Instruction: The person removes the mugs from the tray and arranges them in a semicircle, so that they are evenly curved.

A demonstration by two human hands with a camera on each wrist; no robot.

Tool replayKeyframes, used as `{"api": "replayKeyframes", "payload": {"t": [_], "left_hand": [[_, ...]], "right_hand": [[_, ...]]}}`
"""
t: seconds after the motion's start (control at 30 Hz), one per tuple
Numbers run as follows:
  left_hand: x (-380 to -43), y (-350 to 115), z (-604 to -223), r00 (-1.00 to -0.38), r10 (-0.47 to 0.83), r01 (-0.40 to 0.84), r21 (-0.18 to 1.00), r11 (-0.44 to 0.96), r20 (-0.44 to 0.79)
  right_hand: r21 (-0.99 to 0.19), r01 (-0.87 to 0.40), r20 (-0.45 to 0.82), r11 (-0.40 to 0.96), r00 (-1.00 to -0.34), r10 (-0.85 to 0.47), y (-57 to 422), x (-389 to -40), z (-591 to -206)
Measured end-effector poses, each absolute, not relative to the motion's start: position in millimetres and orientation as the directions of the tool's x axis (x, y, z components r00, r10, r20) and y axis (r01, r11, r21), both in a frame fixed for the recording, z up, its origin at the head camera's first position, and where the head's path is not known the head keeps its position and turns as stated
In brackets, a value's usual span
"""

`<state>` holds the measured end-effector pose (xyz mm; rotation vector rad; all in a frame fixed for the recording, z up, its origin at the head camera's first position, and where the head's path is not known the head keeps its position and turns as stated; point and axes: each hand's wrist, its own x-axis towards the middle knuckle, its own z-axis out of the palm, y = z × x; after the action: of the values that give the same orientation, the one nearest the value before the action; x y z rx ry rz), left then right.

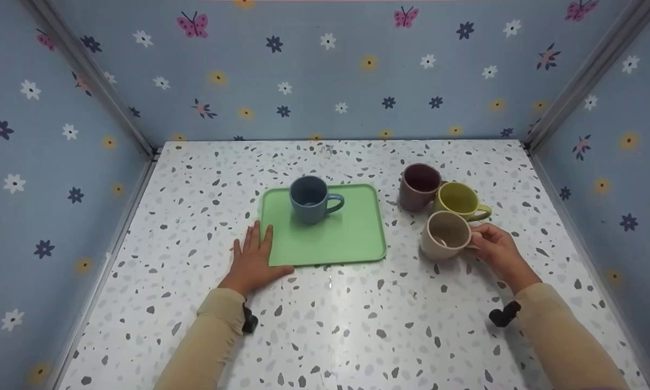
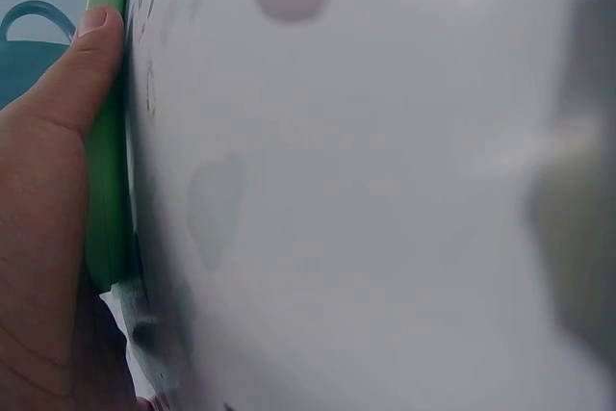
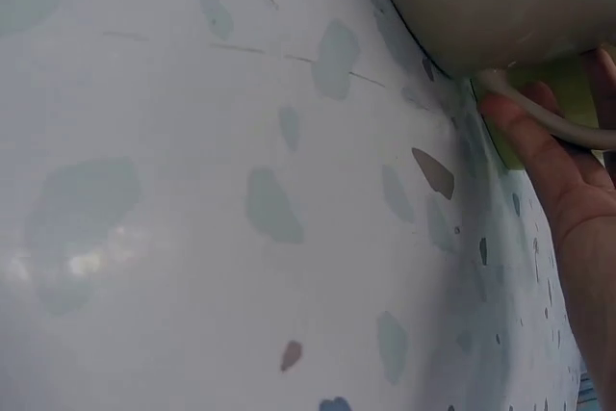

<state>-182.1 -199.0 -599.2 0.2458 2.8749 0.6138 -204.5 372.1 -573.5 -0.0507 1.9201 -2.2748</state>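
Note:
A green tray lies on the speckled table with a blue mug upright on its back left part, handle to the right. My left hand rests spread at the tray's front left corner; in the left wrist view its thumb lies along the tray edge. On the right, my right hand grips the handle of a beige mug. The right wrist view shows the fingers at that handle. Behind stand a yellow-green mug and a dark purple mug.
The white speckled table is bounded by blue flowered panels at the back, left and right. Grey metal posts stand at the back corners. Between the tray and the cluster of mugs lies a strip of table.

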Motion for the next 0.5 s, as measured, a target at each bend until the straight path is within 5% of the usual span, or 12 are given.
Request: {"api": "replayKeyframes", "payload": {"t": [0.5], "left_hand": [[-182.7,-198.5,-599.3,-0.968,0.195,0.118,0.397,0.910,-0.158]], "right_hand": [[-0.977,0.090,-0.062,-0.192,-0.987,-0.145,390.5,-194.6,-575.6]]}}
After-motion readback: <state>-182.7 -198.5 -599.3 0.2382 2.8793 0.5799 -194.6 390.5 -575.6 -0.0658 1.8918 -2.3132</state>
